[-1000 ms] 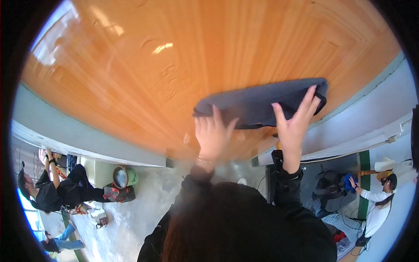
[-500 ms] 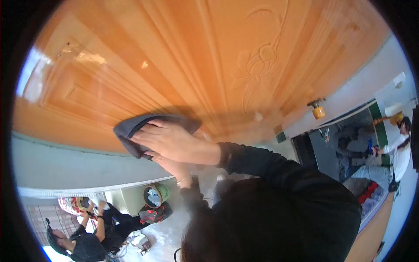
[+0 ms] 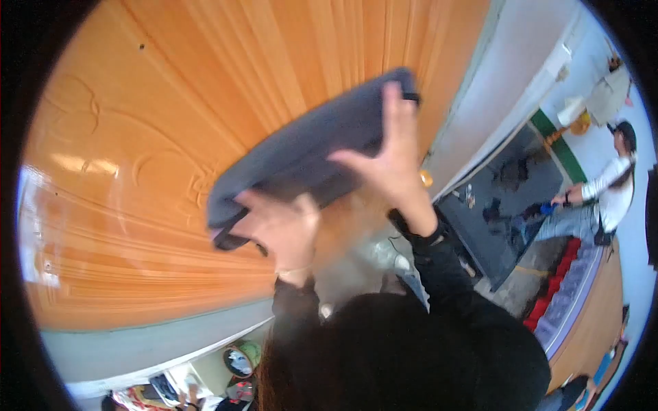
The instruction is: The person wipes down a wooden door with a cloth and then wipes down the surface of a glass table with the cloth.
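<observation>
A dark grey cloth, folded, stretches slantwise in front of an orange wooden door with carved panels. My left hand, a little blurred, has its fingers bent over the cloth's lower left end. At the upper right end, my right hand lies over the cloth with fingers stretched and thumb spread wide. A small black patch shows at the cloth's edge beside the right fingertips. Whether the cloth touches the door along its whole length cannot be seen.
On the right a person in a white top holds something blue near a dark panel. A yellow door knob is beside my right wrist. Below left stand a bin and another person's hands.
My hands were stacked on the bunched cloth; now they are apart at its two ends, and the cloth is spread longer. The view has turned along the door.
</observation>
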Demonstrator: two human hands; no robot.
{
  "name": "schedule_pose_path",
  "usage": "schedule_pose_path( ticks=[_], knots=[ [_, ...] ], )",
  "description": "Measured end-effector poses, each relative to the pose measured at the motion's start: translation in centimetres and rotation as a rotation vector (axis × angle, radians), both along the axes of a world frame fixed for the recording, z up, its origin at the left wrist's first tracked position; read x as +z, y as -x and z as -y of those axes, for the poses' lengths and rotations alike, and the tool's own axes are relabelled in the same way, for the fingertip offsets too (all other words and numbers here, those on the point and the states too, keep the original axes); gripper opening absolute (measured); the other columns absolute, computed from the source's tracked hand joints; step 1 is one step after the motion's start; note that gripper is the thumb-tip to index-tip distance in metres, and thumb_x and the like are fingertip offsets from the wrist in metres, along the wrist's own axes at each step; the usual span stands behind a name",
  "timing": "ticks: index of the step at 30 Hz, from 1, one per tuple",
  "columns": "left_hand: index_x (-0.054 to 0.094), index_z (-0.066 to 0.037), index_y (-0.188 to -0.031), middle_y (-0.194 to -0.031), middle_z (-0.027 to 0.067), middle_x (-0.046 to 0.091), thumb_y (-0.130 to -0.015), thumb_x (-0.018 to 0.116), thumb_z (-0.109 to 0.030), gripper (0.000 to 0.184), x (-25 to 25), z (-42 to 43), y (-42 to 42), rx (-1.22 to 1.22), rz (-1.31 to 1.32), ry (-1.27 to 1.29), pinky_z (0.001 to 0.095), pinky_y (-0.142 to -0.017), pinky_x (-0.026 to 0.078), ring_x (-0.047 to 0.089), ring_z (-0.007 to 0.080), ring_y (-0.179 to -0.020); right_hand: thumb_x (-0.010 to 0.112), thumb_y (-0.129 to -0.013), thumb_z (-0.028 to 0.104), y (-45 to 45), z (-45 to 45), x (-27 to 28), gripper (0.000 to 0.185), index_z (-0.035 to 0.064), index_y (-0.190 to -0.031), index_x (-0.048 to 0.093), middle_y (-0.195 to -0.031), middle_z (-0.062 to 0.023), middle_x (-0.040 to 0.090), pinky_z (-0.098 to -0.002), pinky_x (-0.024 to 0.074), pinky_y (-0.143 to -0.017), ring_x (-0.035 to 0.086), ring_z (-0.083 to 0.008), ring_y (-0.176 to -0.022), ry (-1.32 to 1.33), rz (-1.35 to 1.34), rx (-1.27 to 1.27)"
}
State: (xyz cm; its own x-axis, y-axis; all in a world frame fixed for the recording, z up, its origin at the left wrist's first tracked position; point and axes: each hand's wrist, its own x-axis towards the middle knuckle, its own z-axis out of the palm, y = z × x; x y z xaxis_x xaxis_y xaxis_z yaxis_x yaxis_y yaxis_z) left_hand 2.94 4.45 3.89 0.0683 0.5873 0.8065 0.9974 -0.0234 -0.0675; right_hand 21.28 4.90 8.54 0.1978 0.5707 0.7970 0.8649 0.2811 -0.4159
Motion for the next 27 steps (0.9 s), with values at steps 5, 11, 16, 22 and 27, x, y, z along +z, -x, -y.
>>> schedule_pose_path(
  ticks=[5,11,16,22,27],
  knots=[
    [0.054,-0.007,-0.128,-0.05,0.0062,0.052,-0.068,0.057,-0.033,0.066,3.1,-1.7,-8.4,-0.319,0.066,0.193,0.0493,-0.061,0.045,0.053,0.0246,-0.044,0.084,-0.068,0.027,-7.6,-1.6,-3.8,0.113,-0.0029,-0.149,0.012,-0.156,-0.0225,0.012,-0.0403,0.0057,-0.117,0.009,-0.0327,-0.145,0.082,-0.32,0.044],
    [0.066,-0.025,-0.117,-0.043,-0.0037,0.045,-0.072,0.058,-0.029,0.046,1.1,0.0,-0.4,-0.464,0.125,0.025,0.0301,-0.041,0.038,0.047,0.0126,-0.035,0.056,-0.095,0.031,3.7,0.2,-10.0,0.084,0.0021,-0.151,0.001,-0.156,-0.0266,-0.003,-0.0445,0.0031,-0.116,-0.001,-0.0353,-0.145,0.114,-0.666,0.019],
    [0.06,0.004,-0.105,-0.1,0.0297,0.06,-0.067,0.064,-0.028,0.049,-1.7,5.3,20.2,0.259,0.248,0.453,0.0519,-0.101,0.036,0.055,0.0443,-0.103,0.065,-0.089,0.035,25.0,4.2,-18.3,0.092,-0.01,-0.146,0.01,-0.15,-0.0336,0.014,-0.0511,0.0119,-0.114,0.013,-0.0434,-0.141,0.015,-0.171,0.18],
    [0.015,0.021,-0.14,-0.148,0.0382,0.016,-0.081,0.058,-0.016,0.082,-5.1,10.8,36.8,0.266,0.311,0.153,0.0454,-0.117,0.013,0.015,0.047,-0.14,0.061,-0.088,0.026,38.5,9.4,-16.1,0.059,0.0018,-0.138,0.042,-0.097,-0.0159,0.058,-0.0474,0.041,-0.085,0.052,-0.0328,-0.091,0.399,-0.009,0.799],
    [0.009,0.014,-0.145,-0.153,0.033,0.004,-0.087,0.052,-0.027,0.083,-2.2,7.4,26.3,-0.088,0.682,0.0,0.0458,-0.116,0.001,0.006,0.0414,-0.144,0.057,-0.089,0.026,31.2,9.0,-17.2,0.064,0.0027,-0.144,0.035,-0.103,-0.015,0.056,-0.0432,0.0389,-0.093,0.052,-0.0309,-0.099,0.409,0.12,0.569]
  ],
)
